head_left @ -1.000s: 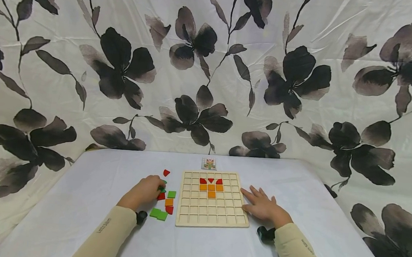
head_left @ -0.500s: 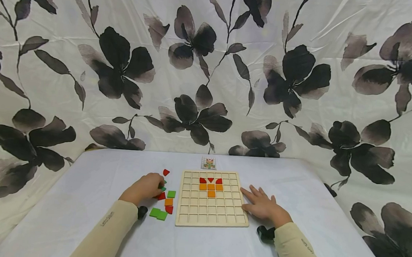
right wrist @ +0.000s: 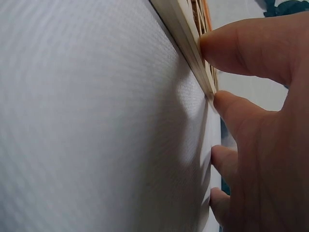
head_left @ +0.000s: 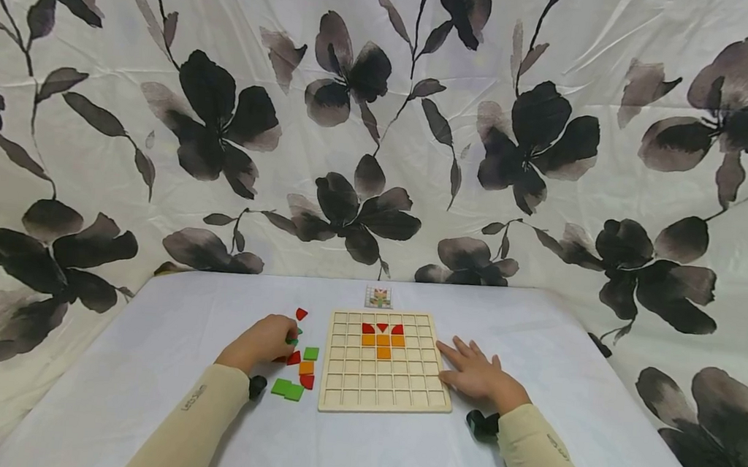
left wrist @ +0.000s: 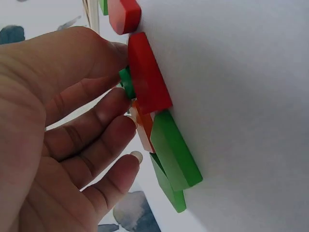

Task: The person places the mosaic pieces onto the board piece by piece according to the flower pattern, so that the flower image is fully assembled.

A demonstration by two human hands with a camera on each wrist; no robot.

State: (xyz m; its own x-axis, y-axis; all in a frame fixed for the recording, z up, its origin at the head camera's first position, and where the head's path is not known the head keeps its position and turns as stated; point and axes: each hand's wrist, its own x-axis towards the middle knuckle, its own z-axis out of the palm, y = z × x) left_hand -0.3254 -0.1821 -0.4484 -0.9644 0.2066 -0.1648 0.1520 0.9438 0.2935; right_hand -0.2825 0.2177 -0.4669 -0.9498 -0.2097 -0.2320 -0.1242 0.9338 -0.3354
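Observation:
My left hand [head_left: 261, 343] is over loose wooden tiles left of the board, palm side and curled fingers showing in the left wrist view. Its thumb and fingertips pinch a small dark green tile [left wrist: 126, 83], mostly hidden behind a red tile [left wrist: 148, 72] close to the thumb. Green tiles [left wrist: 176, 152] and an orange tile [left wrist: 145, 128] lie just beyond the fingers. My right hand [head_left: 478, 377] lies with spread fingers at the right edge of the pale wooden grid board [head_left: 352, 382], thumb and index fingertip touching its rim. Red and orange tiles [head_left: 384, 341] fill several cells at its upper middle.
A small pattern card [head_left: 379, 298] lies behind the board. Another red tile [head_left: 302, 313] is farther back on the left. Two green tiles [head_left: 287, 389] and a red rounded tile [head_left: 307, 381] lie nearer. A floral cloth [head_left: 349, 209] hangs behind the white table.
My left hand has shifted slightly, and the green tile at its fingertips has moved a little. More of the red near its fingers shows. The right hand and board have stayed put.

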